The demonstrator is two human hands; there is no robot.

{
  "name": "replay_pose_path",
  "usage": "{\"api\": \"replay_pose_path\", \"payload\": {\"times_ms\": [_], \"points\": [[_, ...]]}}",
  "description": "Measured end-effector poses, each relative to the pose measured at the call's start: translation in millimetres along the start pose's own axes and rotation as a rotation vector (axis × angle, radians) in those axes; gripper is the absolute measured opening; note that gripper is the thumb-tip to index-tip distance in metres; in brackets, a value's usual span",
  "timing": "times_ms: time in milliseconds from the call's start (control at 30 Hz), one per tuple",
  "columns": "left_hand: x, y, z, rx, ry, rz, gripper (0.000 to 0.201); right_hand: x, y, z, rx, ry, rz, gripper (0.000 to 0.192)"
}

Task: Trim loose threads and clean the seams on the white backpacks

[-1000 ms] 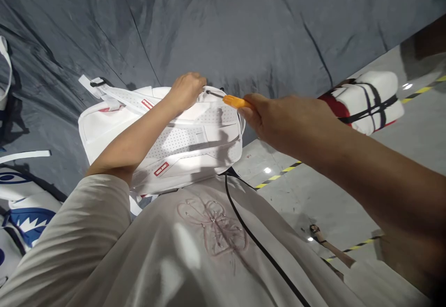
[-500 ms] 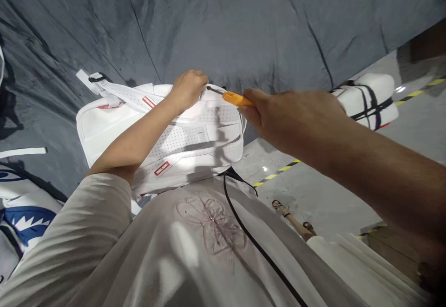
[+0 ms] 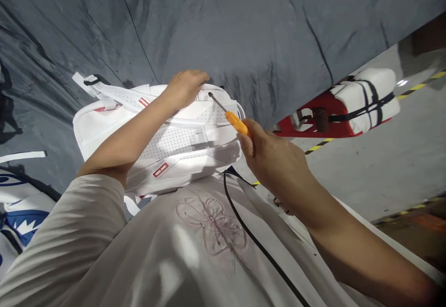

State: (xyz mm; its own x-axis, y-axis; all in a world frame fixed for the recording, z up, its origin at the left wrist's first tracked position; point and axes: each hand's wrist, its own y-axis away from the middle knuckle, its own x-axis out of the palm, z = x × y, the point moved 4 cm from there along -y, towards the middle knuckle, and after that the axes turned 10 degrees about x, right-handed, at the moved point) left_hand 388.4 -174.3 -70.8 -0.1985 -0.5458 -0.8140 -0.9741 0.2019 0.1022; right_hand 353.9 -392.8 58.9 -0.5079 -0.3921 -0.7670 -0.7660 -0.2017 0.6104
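While my left hand (image 3: 184, 88) is pressing down on the backpack (image 3: 167, 144), fingers curled over its top edge, my right hand (image 3: 272, 163) is gripping a screwdriver (image 3: 228, 114), its tip probably at the top seam just beside them; next comes careful steadying.

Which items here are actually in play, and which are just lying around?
In play:
- white backpack, held at its top by the left hand
- orange-handled tool, gripped by the right hand, metal tip over the backpack's top

Lying about:
- red and white bag at the right
- blue and white printed bag at the left
- grey cloth underneath
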Motion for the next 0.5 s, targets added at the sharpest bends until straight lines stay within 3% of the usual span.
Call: {"api": "replay_pose_path", "payload": {"times_ms": [233,500], "points": [[-6.1,2.4,-6.5,0.135,0.013,-0.036,0.024,8.8,3.1,3.3,0.0,-0.106,0.011,0.041],[6.2,-12.3,6.4,0.239,0.05,-0.031,0.026,19.7,3.9,3.8,-0.007,-0.196,0.009,0.043]]}}
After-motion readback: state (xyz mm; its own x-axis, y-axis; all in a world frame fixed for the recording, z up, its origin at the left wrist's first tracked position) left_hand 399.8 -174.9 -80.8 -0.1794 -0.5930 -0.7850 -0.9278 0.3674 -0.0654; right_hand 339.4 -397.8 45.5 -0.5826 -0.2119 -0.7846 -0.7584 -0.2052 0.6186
